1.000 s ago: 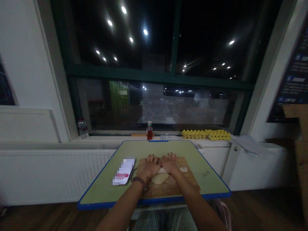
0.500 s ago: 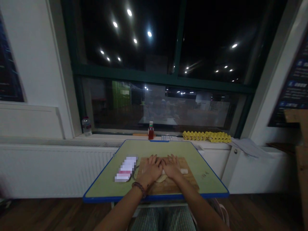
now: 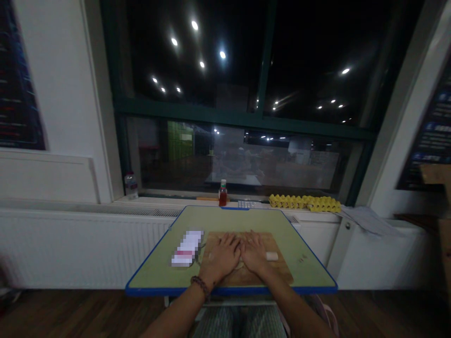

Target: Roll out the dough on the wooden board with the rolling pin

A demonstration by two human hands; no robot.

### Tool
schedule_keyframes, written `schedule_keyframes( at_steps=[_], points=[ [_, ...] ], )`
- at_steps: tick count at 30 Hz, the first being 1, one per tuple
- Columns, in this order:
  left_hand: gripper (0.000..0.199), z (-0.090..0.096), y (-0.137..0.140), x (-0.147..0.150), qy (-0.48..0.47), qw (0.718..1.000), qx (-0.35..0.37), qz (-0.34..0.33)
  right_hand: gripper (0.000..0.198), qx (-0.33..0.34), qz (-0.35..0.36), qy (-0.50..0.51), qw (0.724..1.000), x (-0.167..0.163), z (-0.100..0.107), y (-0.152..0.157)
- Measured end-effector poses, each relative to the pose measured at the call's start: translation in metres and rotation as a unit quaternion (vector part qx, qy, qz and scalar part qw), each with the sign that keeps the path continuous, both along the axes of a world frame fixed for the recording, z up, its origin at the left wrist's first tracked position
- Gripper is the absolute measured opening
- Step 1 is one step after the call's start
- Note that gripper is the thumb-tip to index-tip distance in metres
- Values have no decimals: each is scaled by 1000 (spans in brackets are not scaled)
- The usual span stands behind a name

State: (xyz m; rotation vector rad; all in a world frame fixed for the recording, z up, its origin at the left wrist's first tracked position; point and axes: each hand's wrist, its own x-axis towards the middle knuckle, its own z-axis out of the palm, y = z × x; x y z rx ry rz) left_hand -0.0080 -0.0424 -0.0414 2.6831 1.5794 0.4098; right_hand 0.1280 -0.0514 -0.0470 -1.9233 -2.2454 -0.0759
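One pale rolling pin [image 3: 271, 256] is resting on the board [image 3: 279, 271], lower centre of the frame; left hand [image 3: 227, 253] and right hand [image 3: 253, 252] are lying flat over it, uncurled. They're hiding what's beneath, so I'm not seeing how much rolling is done or left.

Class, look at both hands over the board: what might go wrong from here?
The left hand and right hand cover much of the rolling pin, so uneven pressure might go unnoticed. The wooden board sits close to the front edge of the table, so a pull might drag it over. The phone lies left of the board, where the left hand might knock it.
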Motion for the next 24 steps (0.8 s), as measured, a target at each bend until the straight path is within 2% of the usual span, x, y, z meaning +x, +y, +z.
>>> schedule_keyframes(
  at_steps=[3, 6, 7, 8, 11, 13, 16, 19, 24],
  points=[
    [54, -5, 11, -4, -1, 999, -33, -34, 57, 5, 0, 15, 1000, 1, -5, 2],
    [57, -8, 28, -10, 23, 992, -102, -65, 57, 18, 2, 33, 999, 2, -7, 3],
    [60, -8, 34, -12, 35, 990, -128, -48, 56, 20, 4, 34, 999, 2, -8, 3],
    [64, -8, 39, -13, 53, 989, -141, -2, 56, 20, 7, 33, 999, 2, -7, 3],
    [66, -7, 47, -10, 54, 987, -113, 96, 55, 16, 11, 31, 999, 2, -6, 2],
    [67, -6, 47, -6, 57, 984, -120, 120, 55, 18, 9, 33, 999, 1, -5, 0],
    [66, -8, 45, -2, 60, 983, -111, 131, 55, 22, 11, 30, 999, 1, -4, -3],
    [62, -16, 43, -4, 65, 991, -55, 104, 55, 14, 20, 33, 999, 3, -4, -3],
    [60, -24, 39, -7, 83, 993, 9, 87, 55, -59, 56, 42, 996, 6, -2, 11]
  ],
)
